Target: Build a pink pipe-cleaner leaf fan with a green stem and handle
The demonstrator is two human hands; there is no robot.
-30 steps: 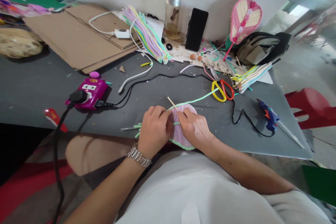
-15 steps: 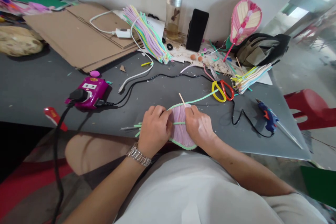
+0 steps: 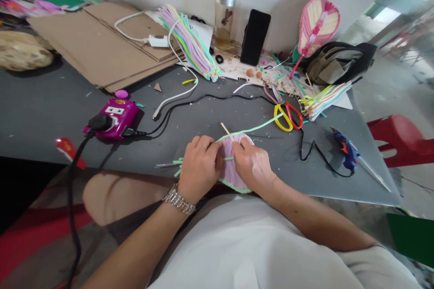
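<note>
A flat oval piece (image 3: pixel 230 169) of pink pipe cleaners with a green rim lies at the near edge of the grey table (image 3: pixel 40 113). My left hand (image 3: pixel 200 167) is closed on its left side. My right hand (image 3: pixel 252 165) is closed on its right side and pinches a thin wooden stick (image 3: pixel 226 131) that slants up to the left. A green pipe cleaner (image 3: pixel 257 127) runs from the piece toward the yellow and red scissors (image 3: pixel 288 116). Short green ends (image 3: pixel 176 165) stick out left of my left hand.
A blue glue gun (image 3: pixel 346 151) with a black cord lies at the right. A purple power strip (image 3: pixel 113 118) sits at the left. Farther back are cardboard sheets (image 3: pixel 101 49), a pipe cleaner bundle (image 3: pixel 190 45), a bottle (image 3: pixel 224 13), a black phone (image 3: pixel 255 36) and a pink fan (image 3: pixel 317 25).
The wooden stick in my right hand swung right half a second ago and has tilted back to the left. My right hand shifted slightly left. My left hand stayed in place.
</note>
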